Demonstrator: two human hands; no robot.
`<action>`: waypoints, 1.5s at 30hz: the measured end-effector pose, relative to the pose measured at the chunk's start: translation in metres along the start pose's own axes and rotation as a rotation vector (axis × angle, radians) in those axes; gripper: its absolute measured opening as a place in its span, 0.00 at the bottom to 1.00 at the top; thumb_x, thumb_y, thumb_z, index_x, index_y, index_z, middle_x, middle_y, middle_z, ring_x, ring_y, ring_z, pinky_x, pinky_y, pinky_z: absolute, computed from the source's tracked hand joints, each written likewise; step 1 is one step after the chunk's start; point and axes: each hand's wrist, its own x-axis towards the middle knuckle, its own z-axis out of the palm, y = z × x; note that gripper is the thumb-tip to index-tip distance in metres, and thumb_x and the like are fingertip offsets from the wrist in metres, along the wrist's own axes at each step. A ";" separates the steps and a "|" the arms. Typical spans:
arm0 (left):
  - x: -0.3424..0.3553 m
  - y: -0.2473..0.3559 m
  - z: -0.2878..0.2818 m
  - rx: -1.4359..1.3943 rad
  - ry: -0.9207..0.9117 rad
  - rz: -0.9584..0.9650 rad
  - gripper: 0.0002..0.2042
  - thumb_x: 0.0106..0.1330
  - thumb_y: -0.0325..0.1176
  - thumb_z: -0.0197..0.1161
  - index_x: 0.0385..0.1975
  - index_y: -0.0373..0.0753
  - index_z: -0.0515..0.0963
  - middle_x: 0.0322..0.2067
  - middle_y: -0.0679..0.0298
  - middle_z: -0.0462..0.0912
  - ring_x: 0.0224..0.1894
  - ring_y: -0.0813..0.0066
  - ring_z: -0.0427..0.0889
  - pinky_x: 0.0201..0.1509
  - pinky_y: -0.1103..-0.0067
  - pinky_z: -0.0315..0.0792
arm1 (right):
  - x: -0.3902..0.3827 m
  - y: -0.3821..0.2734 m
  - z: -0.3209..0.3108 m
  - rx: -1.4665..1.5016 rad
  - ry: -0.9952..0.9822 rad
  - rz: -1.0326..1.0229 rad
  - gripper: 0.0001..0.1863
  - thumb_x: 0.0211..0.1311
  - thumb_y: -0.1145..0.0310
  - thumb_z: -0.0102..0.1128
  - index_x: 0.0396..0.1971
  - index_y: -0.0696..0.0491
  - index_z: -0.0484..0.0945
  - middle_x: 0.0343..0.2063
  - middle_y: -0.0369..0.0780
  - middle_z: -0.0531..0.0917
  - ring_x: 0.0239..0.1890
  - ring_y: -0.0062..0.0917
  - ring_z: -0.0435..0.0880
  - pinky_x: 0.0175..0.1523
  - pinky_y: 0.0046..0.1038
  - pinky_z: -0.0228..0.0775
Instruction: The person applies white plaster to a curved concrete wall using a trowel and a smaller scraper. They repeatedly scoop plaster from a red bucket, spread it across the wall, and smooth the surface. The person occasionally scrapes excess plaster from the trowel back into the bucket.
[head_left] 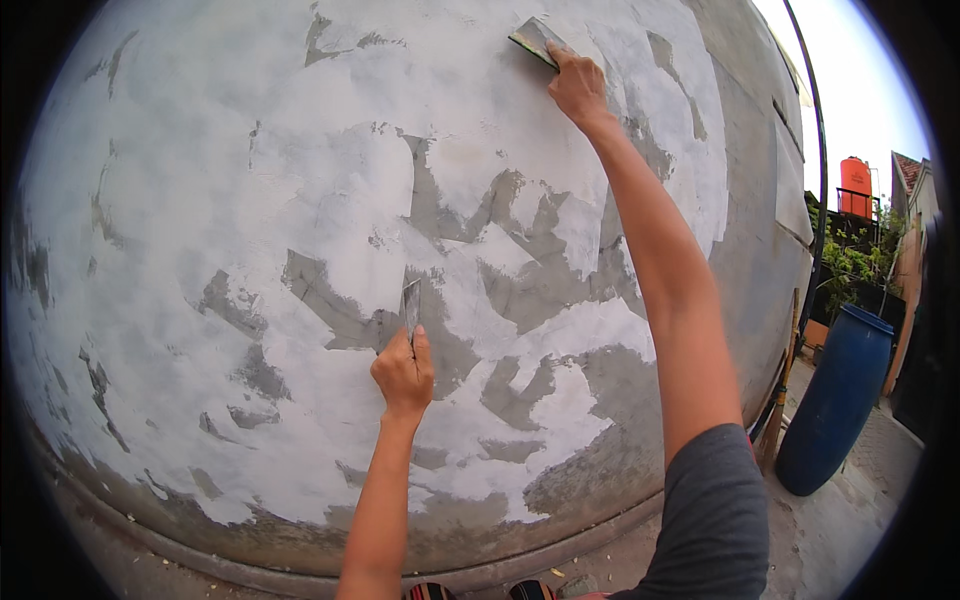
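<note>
Reaching high, the right hand [577,88] gripped a putty knife [534,40] flat against the patchy white-and-grey wall [250,200]; lower, the left hand [404,375] clasped a second scraper [411,308], blade upright. A blue barrel [838,400] stood right.

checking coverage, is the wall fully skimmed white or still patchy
Patchy. The wall is mostly white, but grey bare patches show through the middle and along the bottom, around the left hand and below the right hand.

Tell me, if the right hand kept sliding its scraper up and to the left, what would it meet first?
Likely only more wall. The right hand presses the scraper flat against white-coated plaster, and nothing else shows ahead before the picture's edge.
</note>
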 end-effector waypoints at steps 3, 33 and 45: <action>0.000 -0.006 -0.001 0.009 -0.003 0.003 0.19 0.70 0.38 0.51 0.17 0.35 0.69 0.14 0.54 0.71 0.15 0.53 0.70 0.19 0.67 0.62 | -0.014 -0.009 -0.017 0.119 -0.097 -0.080 0.22 0.54 0.76 0.52 0.50 0.52 0.79 0.39 0.51 0.83 0.42 0.46 0.82 0.49 0.38 0.73; 0.001 -0.001 -0.005 -0.015 -0.024 0.011 0.15 0.71 0.37 0.50 0.22 0.37 0.73 0.18 0.56 0.75 0.19 0.54 0.75 0.21 0.67 0.66 | 0.012 -0.013 -0.040 0.103 -0.092 -0.019 0.22 0.51 0.71 0.53 0.48 0.44 0.81 0.31 0.50 0.83 0.36 0.46 0.81 0.45 0.37 0.73; -0.003 -0.012 0.001 0.003 -0.037 0.030 0.17 0.72 0.38 0.48 0.21 0.36 0.72 0.18 0.55 0.74 0.18 0.54 0.74 0.21 0.67 0.64 | -0.160 0.078 -0.115 0.180 0.007 0.632 0.16 0.69 0.63 0.48 0.44 0.59 0.79 0.28 0.49 0.83 0.31 0.43 0.81 0.40 0.36 0.69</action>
